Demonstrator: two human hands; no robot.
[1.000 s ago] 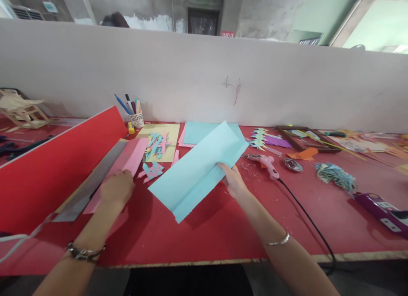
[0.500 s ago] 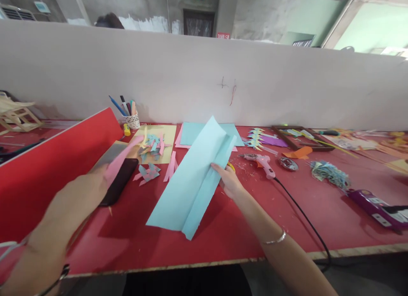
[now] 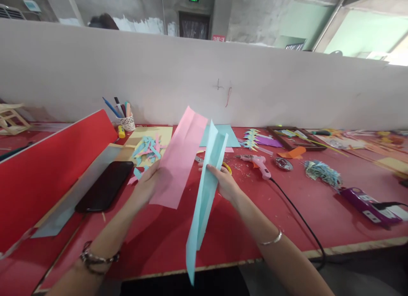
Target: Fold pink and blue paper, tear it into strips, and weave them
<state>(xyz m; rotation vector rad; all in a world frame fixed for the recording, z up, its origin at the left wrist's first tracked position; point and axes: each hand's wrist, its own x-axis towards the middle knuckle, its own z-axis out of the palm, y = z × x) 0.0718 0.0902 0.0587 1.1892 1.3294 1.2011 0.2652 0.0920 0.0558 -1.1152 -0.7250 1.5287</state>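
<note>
My left hand [image 3: 149, 181] grips a creased sheet of pink paper [image 3: 183, 160] by its left edge, held up above the table. In my right hand [image 3: 225, 181] is a folded sheet of light blue paper [image 3: 207, 194], tilted nearly edge-on, with the thumb over its near side. The two papers are close together, a narrow gap between them. Partly hidden behind the blue paper is a yellow ring-shaped thing [image 3: 227, 167], whose kind I cannot make out. Left of the pink paper, cut blue and pink paper pieces [image 3: 147, 148] lie in a pile on cream-coloured paper [image 3: 159, 132].
A black phone [image 3: 105, 185] and a leaning red board [image 3: 57, 168] are at left, with a pen cup [image 3: 128, 122] behind. A pink glue gun [image 3: 258, 163], a blue-green tassel bundle [image 3: 322, 173] and a purple power strip [image 3: 369, 206] lie at right. A white partition [image 3: 178, 79] stands behind.
My left hand has come in from the left, bringing the pink paper to the middle beside the blue one. My right hand has turned the blue paper more upright and edge-on.
</note>
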